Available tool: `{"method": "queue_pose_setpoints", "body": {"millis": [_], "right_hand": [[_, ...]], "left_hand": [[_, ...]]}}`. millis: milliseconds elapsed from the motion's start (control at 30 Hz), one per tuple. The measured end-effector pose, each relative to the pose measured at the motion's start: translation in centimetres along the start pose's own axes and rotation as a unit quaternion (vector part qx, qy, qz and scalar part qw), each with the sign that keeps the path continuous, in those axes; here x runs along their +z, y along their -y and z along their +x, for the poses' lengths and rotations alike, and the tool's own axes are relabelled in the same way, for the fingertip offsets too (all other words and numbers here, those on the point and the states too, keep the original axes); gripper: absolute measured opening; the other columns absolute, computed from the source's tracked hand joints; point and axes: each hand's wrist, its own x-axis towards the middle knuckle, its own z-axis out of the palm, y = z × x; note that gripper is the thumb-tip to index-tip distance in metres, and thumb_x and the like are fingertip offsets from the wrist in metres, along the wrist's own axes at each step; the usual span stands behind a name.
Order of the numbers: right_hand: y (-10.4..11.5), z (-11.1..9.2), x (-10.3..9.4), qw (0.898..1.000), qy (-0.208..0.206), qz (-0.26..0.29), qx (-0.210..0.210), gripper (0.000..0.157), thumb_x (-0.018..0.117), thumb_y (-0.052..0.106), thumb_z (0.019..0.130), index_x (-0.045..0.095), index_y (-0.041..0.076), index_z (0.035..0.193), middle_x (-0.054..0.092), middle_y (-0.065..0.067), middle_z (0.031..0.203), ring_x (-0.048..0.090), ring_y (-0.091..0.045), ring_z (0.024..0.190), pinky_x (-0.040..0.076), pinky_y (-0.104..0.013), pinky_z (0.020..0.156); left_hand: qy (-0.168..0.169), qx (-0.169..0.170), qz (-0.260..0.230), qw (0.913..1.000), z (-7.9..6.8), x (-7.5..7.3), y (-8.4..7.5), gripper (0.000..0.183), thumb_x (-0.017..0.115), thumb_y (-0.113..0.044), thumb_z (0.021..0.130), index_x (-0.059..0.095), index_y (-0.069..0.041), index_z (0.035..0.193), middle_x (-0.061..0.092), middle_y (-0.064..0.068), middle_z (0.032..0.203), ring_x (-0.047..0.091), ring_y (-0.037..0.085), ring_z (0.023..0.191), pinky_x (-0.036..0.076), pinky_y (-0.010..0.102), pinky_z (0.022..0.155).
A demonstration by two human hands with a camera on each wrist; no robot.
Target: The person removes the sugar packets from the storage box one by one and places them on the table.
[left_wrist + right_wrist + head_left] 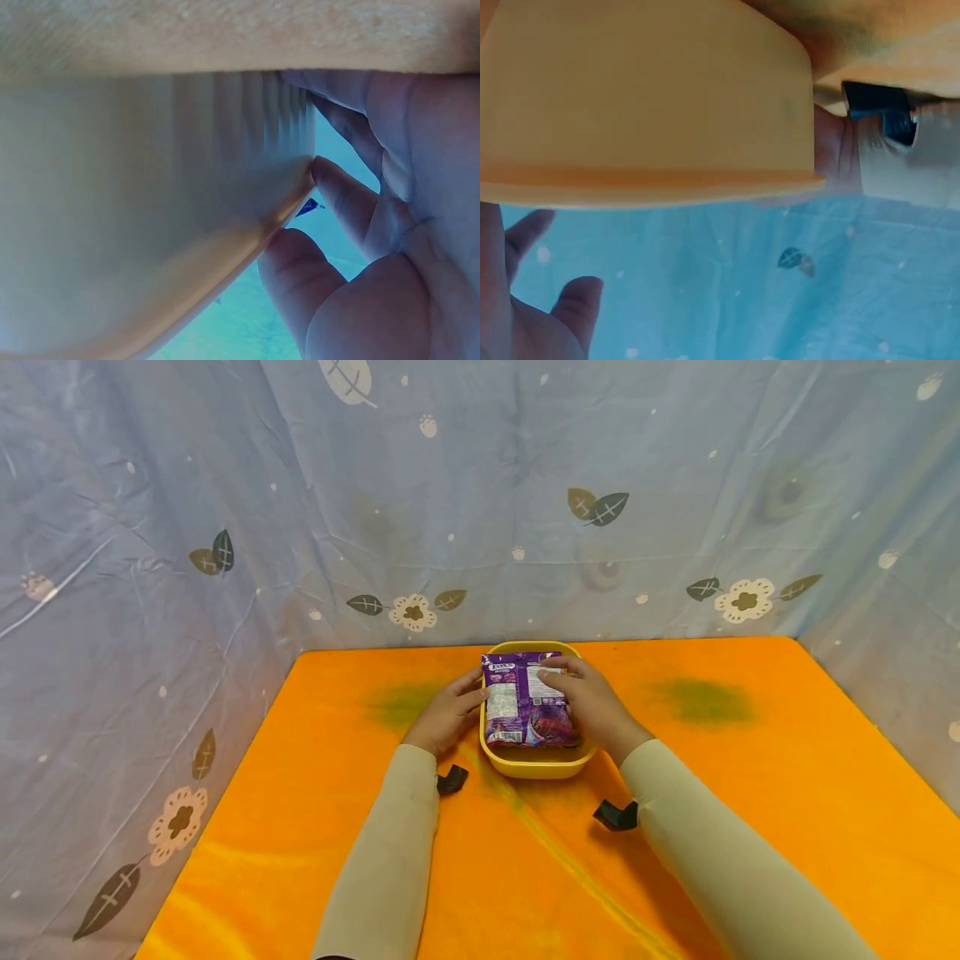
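Note:
A purple printed food packet [517, 702] with a bowl picture and barcode lies in a yellow plastic basket [536, 769]. My left hand [447, 714] is at the basket's left side. In the left wrist view, its thumb and finger [345, 199] touch the ribbed basket's rim [217, 281]. From the right, my right hand [592, 706] reaches over the rim, and its fingers rest on the packet's upper right. The right wrist view shows the basket's outer wall [645, 97] and the right thumb [579, 304] off the rim. What lies under the packet is mostly hidden.
An orange cloth [315, 843] covers the table, with a crease running toward the front right. Pale blue patterned curtains [480, 527] stand behind and at both sides. Black pieces [617, 816] stick out at both wrists, near the cuffs.

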Motion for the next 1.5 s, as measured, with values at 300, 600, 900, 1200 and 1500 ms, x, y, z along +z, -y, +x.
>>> {"method": "queue_pose_setpoints", "body": {"millis": [300,600,900,1200,1500], "right_hand": [[-0.7,0.6,-0.3,0.994,0.103,0.025,0.017,0.051,0.066,0.034,0.091,0.048,0.035,0.139,0.040,-0.007,0.138,0.061,-0.031,0.105,0.054,-0.042,0.080],[-0.9,0.5,0.7,0.993,0.093,-0.067,-0.002,0.044,0.067,0.025,0.091,0.055,0.040,0.131,0.045,-0.006,0.133,0.061,-0.029,0.101,0.055,-0.040,0.079],[-1.2,0.3,0.7,0.995,0.080,-0.061,-0.027,0.046,0.070,0.027,0.089,0.056,0.041,0.130,0.046,-0.004,0.133,0.060,-0.029,0.103,0.054,-0.040,0.080],[-1.4,0.0,0.1,0.997,0.069,0.009,-0.039,0.050,0.070,0.025,0.089,0.053,0.044,0.132,0.041,-0.007,0.136,0.061,-0.034,0.100,0.056,-0.043,0.076],[-1.0,-0.5,-0.6,0.993,0.059,0.090,-0.056,0.055,0.066,0.018,0.092,0.046,0.036,0.140,0.035,-0.008,0.141,0.061,-0.036,0.103,0.054,-0.043,0.079]], "left_hand": [[-0.013,-0.011,0.004,0.9998,0.0,0.0,0.1,0.056,0.066,-0.033,0.091,0.046,-0.031,0.143,0.048,-0.004,0.139,0.053,0.017,0.119,0.043,0.036,0.098],[-0.007,-0.010,-0.003,0.9999,0.1,-0.2,-0.1,0.057,0.066,-0.034,0.091,0.044,-0.031,0.144,0.048,-0.005,0.138,0.053,0.016,0.119,0.043,0.035,0.099],[-0.009,-0.011,-0.006,0.9999,0.0,-0.3,-0.1,0.056,0.066,-0.034,0.091,0.045,-0.031,0.143,0.048,-0.004,0.138,0.052,0.017,0.119,0.044,0.037,0.098],[-0.006,-0.011,-0.003,0.9999,0.2,-0.2,0.1,0.058,0.066,-0.035,0.091,0.044,-0.030,0.145,0.049,-0.002,0.138,0.053,0.018,0.118,0.045,0.036,0.097],[-0.006,0.002,-0.002,1.0000,0.2,-0.1,0.0,0.054,0.064,-0.027,0.093,0.046,-0.027,0.144,0.048,-0.001,0.140,0.051,0.017,0.121,0.044,0.037,0.098]]}}
